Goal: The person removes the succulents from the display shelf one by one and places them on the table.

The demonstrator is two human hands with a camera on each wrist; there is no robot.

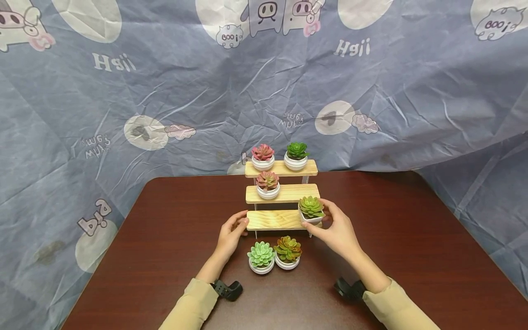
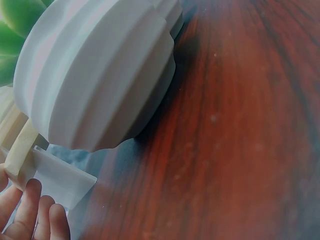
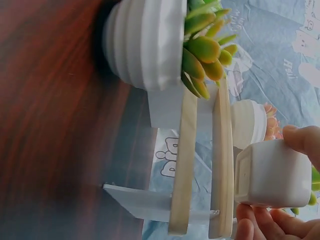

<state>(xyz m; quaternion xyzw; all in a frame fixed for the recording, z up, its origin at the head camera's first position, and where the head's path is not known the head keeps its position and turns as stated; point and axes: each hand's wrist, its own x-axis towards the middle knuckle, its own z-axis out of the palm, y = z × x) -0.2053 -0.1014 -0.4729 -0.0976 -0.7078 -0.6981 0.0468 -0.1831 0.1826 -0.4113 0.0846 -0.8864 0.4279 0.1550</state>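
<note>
My right hand (image 1: 340,231) grips a square white pot with a light-green succulent (image 1: 311,208), thumb and fingers on its sides. That pot is over the right end of the lowest board of a three-tier wooden display stand (image 1: 270,220); in the right wrist view the white pot (image 3: 280,172) is upright relative to the boards. At the board's left end, my left hand (image 1: 228,233) holds the corner, fingertips against the wood and close to the clear support (image 2: 62,177). Two round-potted succulents, one pale green (image 1: 261,256) and one orange-green (image 1: 288,252), stand in front.
On the top tier sit a red succulent (image 1: 262,156) and a dark-green succulent (image 1: 296,156). The middle tier bears a pink succulent (image 1: 268,183) at its left. Behind the dark-red wooden table (image 1: 185,206) hangs a grey-blue printed cloth (image 1: 231,101).
</note>
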